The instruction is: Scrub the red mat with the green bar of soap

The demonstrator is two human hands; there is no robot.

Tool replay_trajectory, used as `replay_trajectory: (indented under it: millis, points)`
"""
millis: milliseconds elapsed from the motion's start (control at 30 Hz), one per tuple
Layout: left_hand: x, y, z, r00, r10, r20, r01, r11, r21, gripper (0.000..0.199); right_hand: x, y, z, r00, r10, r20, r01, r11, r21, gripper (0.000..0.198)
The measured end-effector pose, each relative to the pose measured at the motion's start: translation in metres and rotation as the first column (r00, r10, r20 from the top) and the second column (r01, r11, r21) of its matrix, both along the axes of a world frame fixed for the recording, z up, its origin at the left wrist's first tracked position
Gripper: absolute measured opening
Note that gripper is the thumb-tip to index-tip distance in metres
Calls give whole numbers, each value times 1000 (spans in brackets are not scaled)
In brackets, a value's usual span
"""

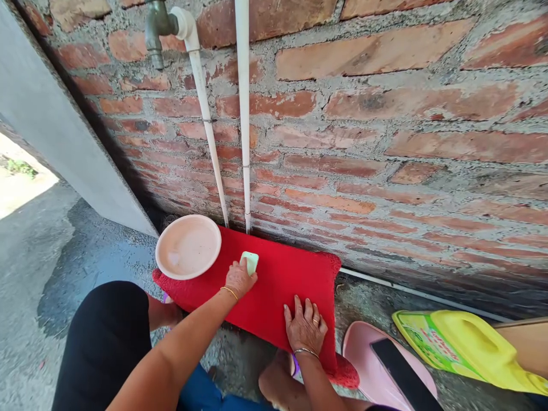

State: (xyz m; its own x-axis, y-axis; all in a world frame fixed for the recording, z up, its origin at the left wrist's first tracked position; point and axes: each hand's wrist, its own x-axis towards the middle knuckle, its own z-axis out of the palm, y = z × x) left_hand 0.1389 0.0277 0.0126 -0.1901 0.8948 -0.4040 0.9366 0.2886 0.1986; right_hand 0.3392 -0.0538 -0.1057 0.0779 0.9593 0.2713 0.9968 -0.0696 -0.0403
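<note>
I've got the L hand (pixel 240 279) closed on a pale green block (pixel 252 262), which is on the red cloth (pixel 278 279), L of its middle & nearer the far edge. R hand (pixel 306 330) is open, palm down, fingers spread, pressing nothing but cloth nr its R edge. Pale pink basin (pixel 194 245) sits over the far L corner. What's under the cloth I can't really make out. Past the R edge I see a pink tub (pixel 357 348) w/ a black slab (pixel 398 365) across it, plus a yellow bottle (pixel 464 342).

Pale basin (pixel 192 248) on red cloth (pixel 295 274)
</note>
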Motion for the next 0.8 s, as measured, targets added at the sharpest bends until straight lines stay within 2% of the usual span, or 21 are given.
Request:
replay_trajectory:
  millis: [100, 200, 267, 333, 400, 467, 533, 667, 733, 800]
  points:
    - [-34, 21, 1, 988, 144, -61, -144, 990, 15, 66, 0, 0, -2, 1000, -3, 1, 2, 1000, 22, 50]
    - [-32, 27, -5, 979, 185, -84, -184, 983, 13, 63, 0, 0, -3, 1000, -3, 3, 3, 999, 46, 49]
    - [-11, 22, -11, 989, 122, -82, -123, 992, -7, 65, 1, 0, -3, 1000, 6, 5, -6, 998, 63, 48]
    - [18, 14, -17, 999, -31, -28, 30, 999, -30, 68, 3, 0, -4, 1000, 20, 4, -20, 997, 71, 48]
    - [42, 9, -22, 983, -174, 54, 177, 982, -62, 70, 4, 0, -5, 1000, 30, 0, -30, 996, 83, 49]
    - [51, 12, -22, 973, -207, 103, 216, 972, -88, 70, 4, 0, -7, 999, 33, -8, -32, 994, 103, 49]
    - [43, 22, -18, 986, -138, 92, 146, 986, -82, 70, 4, 0, -8, 999, 32, -23, -29, 992, 121, 49]
    - [-5, 54, -2, 994, 106, -26, -107, 994, -17, 64, 3, 0, -8, 999, 27, -42, -21, 992, 127, 49]
    - [-22, 68, 2, 982, 177, -64, -178, 984, -23, 60, 2, 0, -7, 999, 19, -37, -16, 994, 104, 50]
    - [-24, 75, 1, 973, 214, -85, -218, 975, -34, 58, 1, -1, -6, 1000, 8, -30, -6, 997, 74, 50]
